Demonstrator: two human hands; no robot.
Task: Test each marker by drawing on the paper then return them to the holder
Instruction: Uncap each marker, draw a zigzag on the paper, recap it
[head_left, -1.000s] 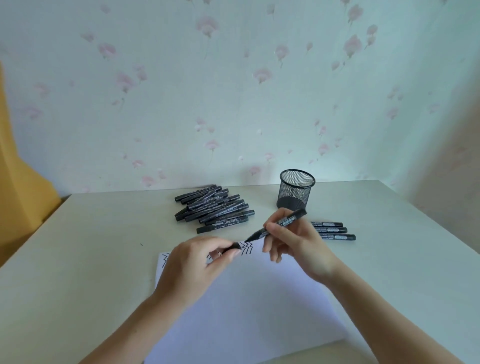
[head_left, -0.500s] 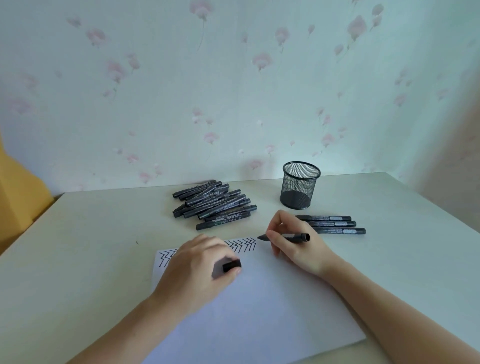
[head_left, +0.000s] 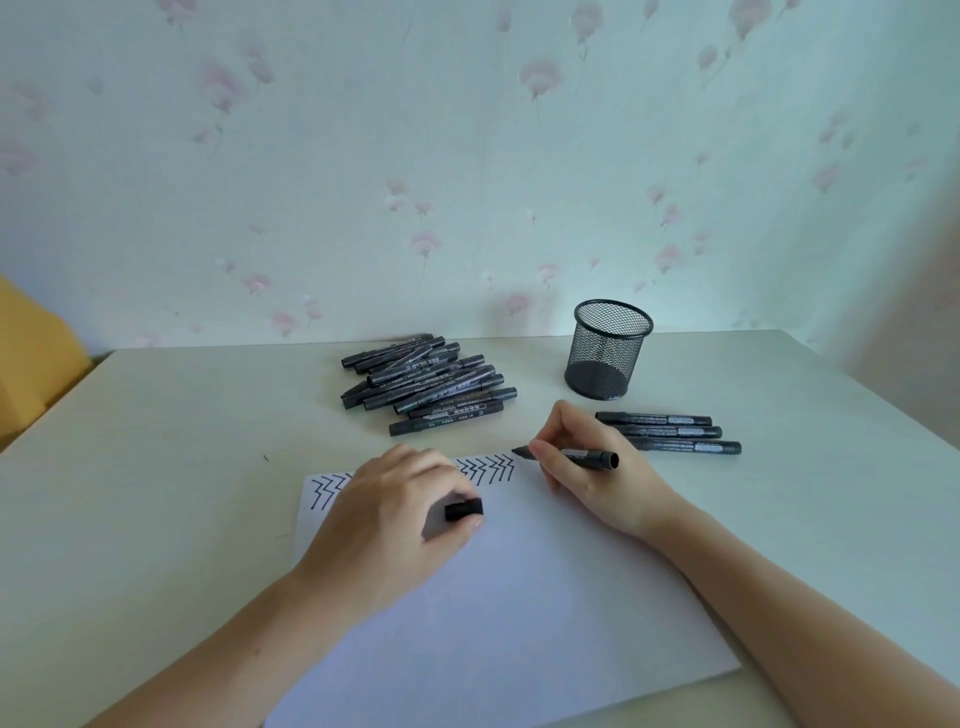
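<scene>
Right hand (head_left: 597, 467) pinches an uncapped marker (head_left: 569, 455) at frame centre, tip at the top edge of the paper (head_left: 519, 597), just right of the zigzag marks (head_left: 488, 467). Left hand (head_left: 395, 514) rests on the sheet, fingers curled round the black cap (head_left: 464, 509), covering the middle of the zigzag row. Behind, centre: a heap of markers (head_left: 428, 384). Three more markers (head_left: 670, 431) lie just right of the drawing hand. The mesh holder (head_left: 609, 349) stands upright beyond them, on the table (head_left: 156, 467).

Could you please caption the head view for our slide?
Right hand poises uncapped black marker beside zigzags on white paper; left hand holds its cap.
</scene>
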